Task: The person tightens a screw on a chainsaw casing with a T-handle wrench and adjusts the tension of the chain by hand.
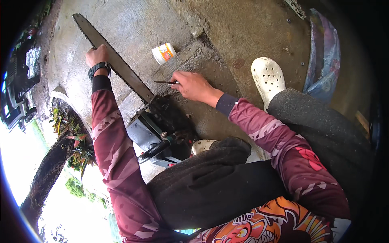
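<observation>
My left hand (97, 57) is closed on the long guide bar (125, 71) of a chainsaw, its chain running along the edge, near the upper part of the bar. My right hand (193, 86) pinches a thin dark metal tool (161, 82), like a slim file, held level just right of the bar's lower half. The chainsaw's grey and black body (144, 133) rests on the concrete below my hands, between my left forearm and my bent leg, with a black handle on it.
A white tub with an orange label (163, 53) lies on the concrete (219, 28). My white clog (267, 81) is at right, beside a crumpled blue plastic sheet (324, 60). At left are dark machinery (20, 89), plants (77, 146) and a tree trunk (40, 178).
</observation>
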### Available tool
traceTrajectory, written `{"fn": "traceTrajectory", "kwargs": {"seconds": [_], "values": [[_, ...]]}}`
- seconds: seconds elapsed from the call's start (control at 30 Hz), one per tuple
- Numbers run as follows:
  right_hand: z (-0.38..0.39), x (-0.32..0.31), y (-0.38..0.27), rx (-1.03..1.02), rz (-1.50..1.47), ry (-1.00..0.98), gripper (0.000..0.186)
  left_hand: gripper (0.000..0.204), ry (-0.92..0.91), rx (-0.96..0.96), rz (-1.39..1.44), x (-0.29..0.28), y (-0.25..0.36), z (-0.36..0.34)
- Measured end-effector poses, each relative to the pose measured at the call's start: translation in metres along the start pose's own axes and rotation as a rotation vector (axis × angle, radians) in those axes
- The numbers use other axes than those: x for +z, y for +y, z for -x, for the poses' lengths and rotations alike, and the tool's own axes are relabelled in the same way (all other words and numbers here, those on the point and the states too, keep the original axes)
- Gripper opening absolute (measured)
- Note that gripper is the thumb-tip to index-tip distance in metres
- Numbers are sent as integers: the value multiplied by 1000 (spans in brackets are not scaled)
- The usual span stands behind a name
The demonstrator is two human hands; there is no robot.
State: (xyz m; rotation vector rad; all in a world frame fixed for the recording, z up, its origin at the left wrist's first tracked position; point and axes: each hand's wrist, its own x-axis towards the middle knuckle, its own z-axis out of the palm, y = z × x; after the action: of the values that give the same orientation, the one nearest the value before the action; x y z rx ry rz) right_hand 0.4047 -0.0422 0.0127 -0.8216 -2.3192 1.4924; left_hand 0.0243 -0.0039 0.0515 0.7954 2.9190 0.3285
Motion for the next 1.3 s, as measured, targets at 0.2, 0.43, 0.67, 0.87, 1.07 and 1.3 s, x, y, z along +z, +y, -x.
{"fn": "traceTrajectory", "kwargs": {"seconds": [0.2,0.43,0.67,0.87,1.07,1.3], "values": [[3,-4,1,0,5,-4,22,41,22,4,5,-14,6,2],[4,-3,-3,4,21,-13,22,44,24,33,-75,7,2,-10],[2,-7,-7,-12,12,-30,23,37,44,55,69,2,1,1],[1,-7,-4,-26,4,-19,22,40,12,14,-5,-14,1,-1],[-1,-8,-5,17,31,-23,22,38,32,-8,-13,0,4,-2],[-2,-9,-3,-9,-12,41,22,40,31,62,32,-14,3,2]]}}
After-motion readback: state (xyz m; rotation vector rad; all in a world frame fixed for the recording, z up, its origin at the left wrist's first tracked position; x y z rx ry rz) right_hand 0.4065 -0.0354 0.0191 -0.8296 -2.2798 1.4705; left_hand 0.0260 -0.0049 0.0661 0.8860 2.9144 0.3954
